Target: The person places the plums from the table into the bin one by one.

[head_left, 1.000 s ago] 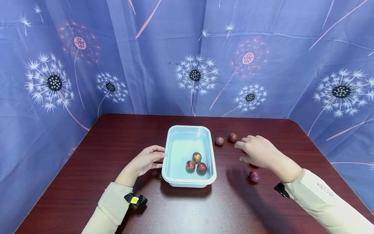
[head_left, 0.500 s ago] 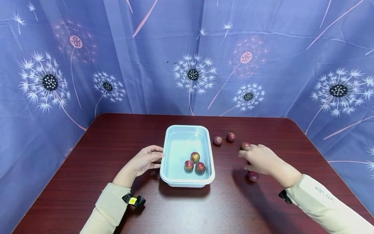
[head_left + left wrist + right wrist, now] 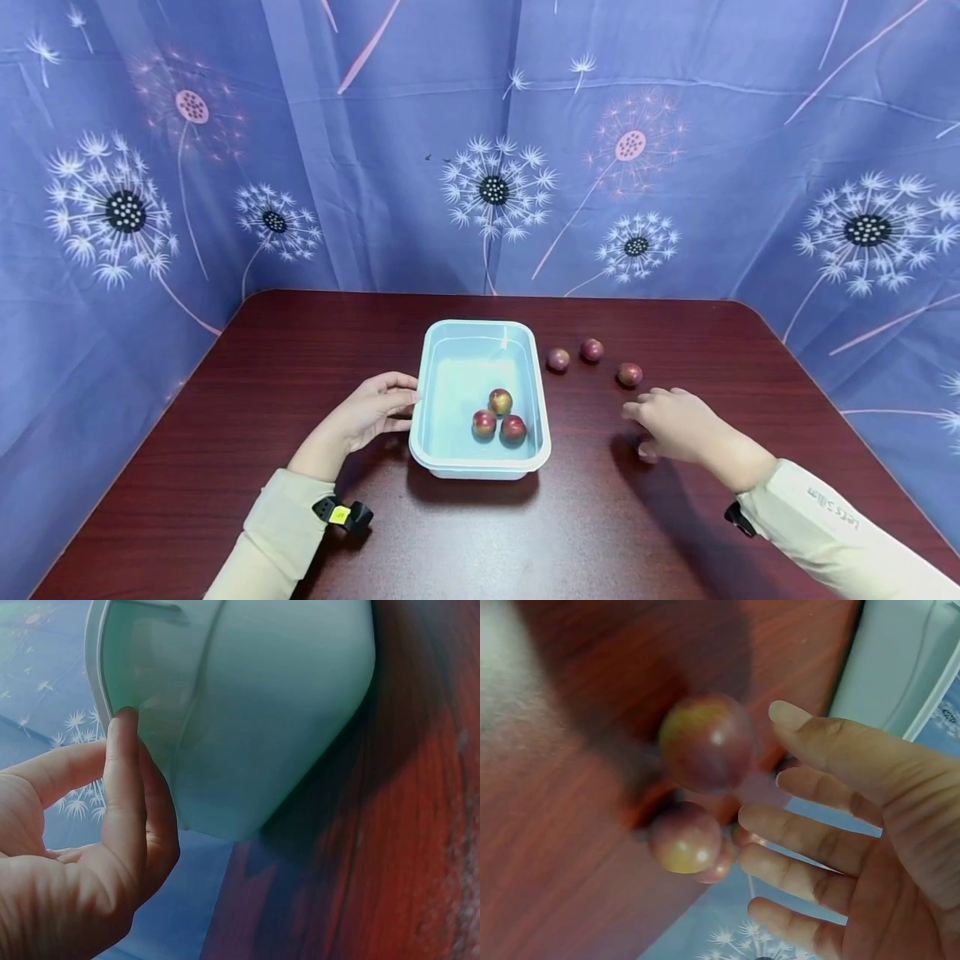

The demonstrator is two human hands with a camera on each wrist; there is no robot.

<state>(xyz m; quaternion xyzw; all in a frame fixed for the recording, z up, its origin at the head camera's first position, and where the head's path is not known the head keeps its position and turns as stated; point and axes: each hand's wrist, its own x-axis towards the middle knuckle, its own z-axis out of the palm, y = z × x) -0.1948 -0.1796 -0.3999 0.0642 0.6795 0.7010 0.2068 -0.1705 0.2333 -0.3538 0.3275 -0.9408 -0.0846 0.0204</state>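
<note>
A light blue plastic box (image 3: pixel 480 464) stands on the table and holds three red-yellow plums (image 3: pixel 513 428). At its left side my left hand (image 3: pixel 371 414) touches the rim with extended fingers; the left wrist view shows the fingertips (image 3: pixel 124 724) against the wall below the rim. My right hand (image 3: pixel 678 427) is low over the table, right of the box. Its fingers are spread in the right wrist view, beside a near plum (image 3: pixel 707 742) with a gap between. Another plum (image 3: pixel 686 837) lies past it. In the head view the hand hides what is beneath it.
Three loose plums lie beyond my right hand: one by the box (image 3: pixel 558 360), another farther back (image 3: pixel 592 350) and a third nearest the hand (image 3: pixel 629 375). A patterned blue curtain (image 3: pixel 375 208) hangs behind the dark red wooden table (image 3: pixel 337 333).
My right hand has moved toward me and slightly right, uncovering the plum behind it and covering the nearer one. The left hand stays at the box. The head view has shifted slightly.
</note>
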